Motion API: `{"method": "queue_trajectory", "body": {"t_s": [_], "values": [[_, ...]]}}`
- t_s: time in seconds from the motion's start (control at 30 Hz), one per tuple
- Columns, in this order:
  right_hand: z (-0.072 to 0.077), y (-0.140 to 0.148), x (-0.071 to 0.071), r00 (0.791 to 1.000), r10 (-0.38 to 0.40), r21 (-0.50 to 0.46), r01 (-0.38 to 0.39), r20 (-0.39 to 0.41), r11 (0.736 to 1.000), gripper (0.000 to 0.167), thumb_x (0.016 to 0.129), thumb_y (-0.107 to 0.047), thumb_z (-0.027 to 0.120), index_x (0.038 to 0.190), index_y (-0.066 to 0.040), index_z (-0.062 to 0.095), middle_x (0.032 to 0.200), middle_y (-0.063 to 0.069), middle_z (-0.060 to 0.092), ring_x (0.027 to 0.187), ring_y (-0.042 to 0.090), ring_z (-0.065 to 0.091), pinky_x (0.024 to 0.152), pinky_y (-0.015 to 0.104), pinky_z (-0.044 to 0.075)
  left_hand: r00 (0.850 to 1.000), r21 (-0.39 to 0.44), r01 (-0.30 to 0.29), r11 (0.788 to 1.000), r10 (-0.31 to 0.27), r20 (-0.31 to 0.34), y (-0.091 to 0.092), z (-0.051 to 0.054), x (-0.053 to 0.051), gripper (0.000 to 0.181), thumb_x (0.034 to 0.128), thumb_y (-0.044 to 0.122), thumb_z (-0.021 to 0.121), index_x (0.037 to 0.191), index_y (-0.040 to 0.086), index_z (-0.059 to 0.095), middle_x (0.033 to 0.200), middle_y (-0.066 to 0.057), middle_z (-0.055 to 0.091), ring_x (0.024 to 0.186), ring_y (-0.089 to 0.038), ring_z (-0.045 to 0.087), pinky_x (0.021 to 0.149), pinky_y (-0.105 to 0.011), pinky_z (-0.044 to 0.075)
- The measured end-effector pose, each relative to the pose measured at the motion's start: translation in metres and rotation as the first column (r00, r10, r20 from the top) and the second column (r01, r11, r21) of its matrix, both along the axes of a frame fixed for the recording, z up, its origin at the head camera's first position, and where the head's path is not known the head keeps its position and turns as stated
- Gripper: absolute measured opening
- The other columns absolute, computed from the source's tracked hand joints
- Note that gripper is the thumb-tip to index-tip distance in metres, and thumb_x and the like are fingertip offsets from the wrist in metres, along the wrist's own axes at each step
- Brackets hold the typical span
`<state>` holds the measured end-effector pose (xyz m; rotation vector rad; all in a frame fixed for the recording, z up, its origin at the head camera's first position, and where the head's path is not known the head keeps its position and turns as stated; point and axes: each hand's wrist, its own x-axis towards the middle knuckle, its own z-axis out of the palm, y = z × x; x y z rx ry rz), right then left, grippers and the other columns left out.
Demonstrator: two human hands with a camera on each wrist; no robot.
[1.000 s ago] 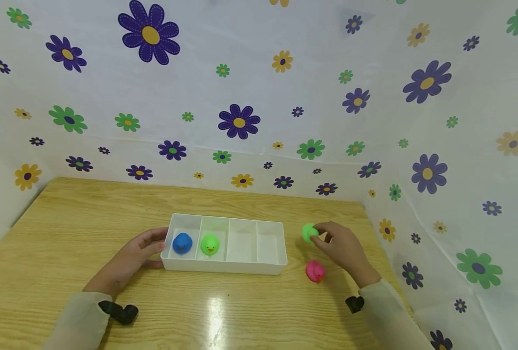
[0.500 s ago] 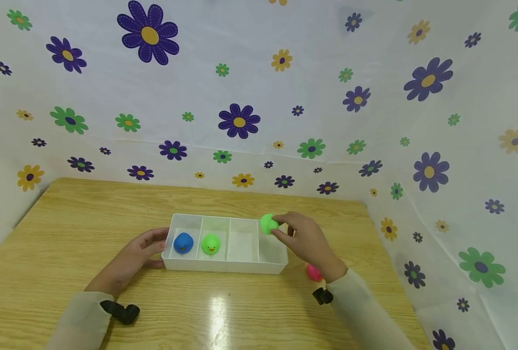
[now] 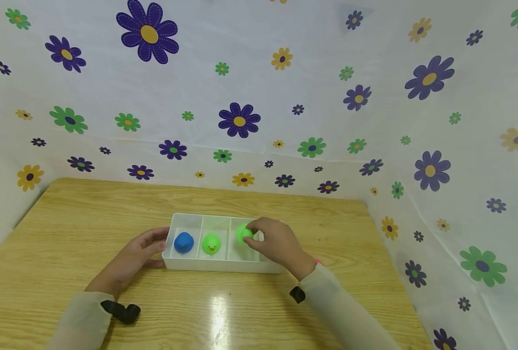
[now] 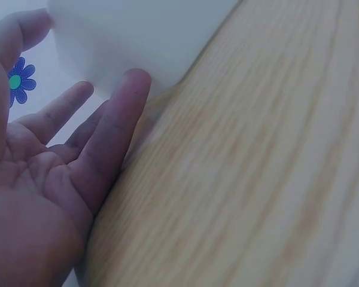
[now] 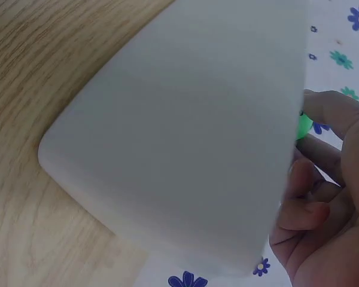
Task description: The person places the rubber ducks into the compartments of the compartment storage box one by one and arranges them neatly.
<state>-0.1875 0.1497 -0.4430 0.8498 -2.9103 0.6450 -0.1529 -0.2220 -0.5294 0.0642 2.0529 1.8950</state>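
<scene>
A white tray (image 3: 215, 266) with several compartments lies on the table. A blue rubber duck (image 3: 184, 242) sits in its leftmost compartment, and a green rubber duck (image 3: 211, 244) in the second. Over the third, my right hand (image 3: 280, 247) pinches another green rubber duck (image 3: 242, 234) between thumb and fingers; only a sliver of this duck (image 5: 304, 127) shows past the tray wall in the right wrist view. My left hand (image 3: 132, 255) touches the tray's left end, its fingers (image 4: 116, 128) fairly straight against the wall in the left wrist view.
Most of a pink rubber duck (image 3: 318, 262) is hidden behind my right wrist, right of the tray. The wooden table (image 3: 110, 209) is bounded by a flower-printed white sheet (image 3: 259, 87) at the back and sides.
My right hand has carried the green duck leftward from the table right of the tray, past the rightmost compartment, to the third one. My left hand has stayed at the tray's end.
</scene>
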Motion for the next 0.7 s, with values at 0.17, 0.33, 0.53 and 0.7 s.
{"method": "queue_trajectory", "body": {"t_s": [0.17,0.33,0.53,0.7], "values": [[-0.008,-0.008,-0.004,0.999,0.007,0.071,-0.011,0.052,0.997,0.025,0.095,-0.033,0.077,0.111,-0.013,0.077,0.1,-0.004,0.076,0.092,0.013,0.07,0.083,0.034,0.058,1.0,-0.009,0.003,1.0,-0.003,-0.004,0.0,0.0,0.0,0.065,0.1057,0.038,0.06,0.16,0.011,0.036,0.16,-0.017,0.039,0.129,-0.028,0.056,0.092,-0.037,0.058],[-0.014,-0.014,-0.007,0.996,-0.005,0.133,-0.008,0.093,0.991,0.028,0.095,-0.034,0.076,0.112,-0.013,0.077,0.099,-0.003,0.076,0.093,0.013,0.069,0.085,0.034,0.058,1.0,-0.004,-0.002,1.0,0.002,0.003,0.001,0.0,-0.001,0.065,0.1058,0.037,0.06,0.16,0.011,0.035,0.161,-0.017,0.038,0.134,-0.033,0.052,0.092,-0.037,0.059],[-0.016,-0.017,-0.007,0.993,-0.012,0.179,-0.01,0.121,0.984,0.029,0.094,-0.035,0.078,0.112,-0.013,0.078,0.099,-0.003,0.076,0.092,0.013,0.067,0.083,0.034,0.058,1.0,-0.002,-0.003,1.0,0.003,0.002,0.001,0.0,-0.001,0.066,0.1057,0.037,0.061,0.16,0.01,0.035,0.161,-0.017,0.038,0.13,-0.027,0.055,0.091,-0.037,0.058],[-0.018,-0.019,-0.008,0.992,-0.014,0.194,-0.012,0.129,0.981,0.03,0.094,-0.035,0.077,0.113,-0.012,0.077,0.101,-0.003,0.077,0.093,0.014,0.068,0.084,0.034,0.058,1.0,-0.011,-0.001,1.0,0.001,-0.006,-0.001,-0.001,0.0,0.066,0.1057,0.038,0.06,0.16,0.01,0.035,0.16,-0.018,0.039,0.128,-0.026,0.056,0.091,-0.037,0.058]]}}
